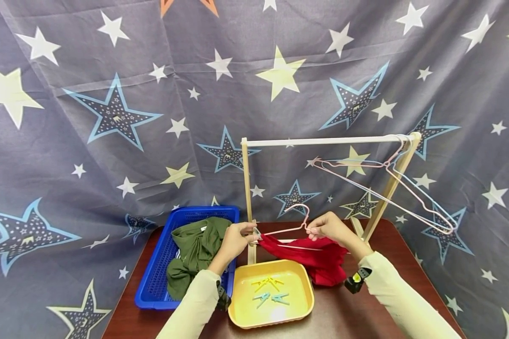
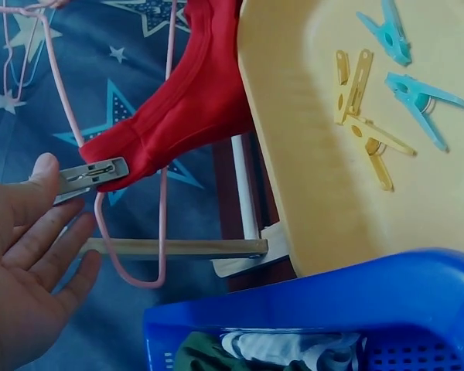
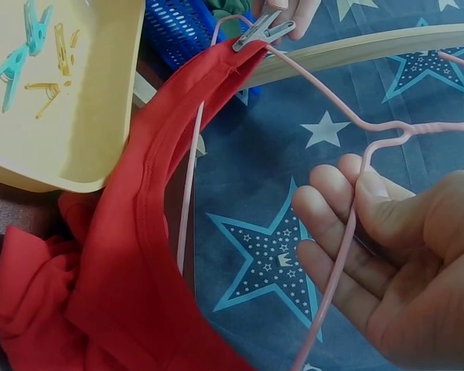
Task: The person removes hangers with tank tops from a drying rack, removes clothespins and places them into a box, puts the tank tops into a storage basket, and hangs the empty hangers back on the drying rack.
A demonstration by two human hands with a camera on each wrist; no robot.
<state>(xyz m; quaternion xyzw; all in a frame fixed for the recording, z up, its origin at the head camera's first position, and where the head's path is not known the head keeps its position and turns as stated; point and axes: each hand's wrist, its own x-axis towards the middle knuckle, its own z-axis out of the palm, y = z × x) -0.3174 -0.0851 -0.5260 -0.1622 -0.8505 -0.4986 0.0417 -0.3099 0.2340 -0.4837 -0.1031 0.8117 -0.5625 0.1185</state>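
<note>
A red garment [image 1: 324, 263] with a strap hangs on a pink hanger [image 3: 334, 270], its body drooping below. A grey metal clothespin [image 2: 100, 171] clamps the strap to the hanger's left arm. My left hand [image 1: 235, 239] has its thumb and fingertips at the handle end of this clothespin, pinching it, while the other fingers are spread in the left wrist view. My right hand [image 1: 332, 229] holds the hanger's other arm near the neck between thumb and fingers. The hanger's hook [image 1: 302, 207] points up, free of the rack.
A yellow tray [image 1: 271, 321] with yellow and light-blue clothespins stands in front. To its left, a blue basket [image 1: 152, 278] holds a dark green garment [image 1: 208, 235]. Behind is a rack with a white rail [image 1: 318, 141]; pink and blue hangers [image 1: 386, 165] hang at its right end.
</note>
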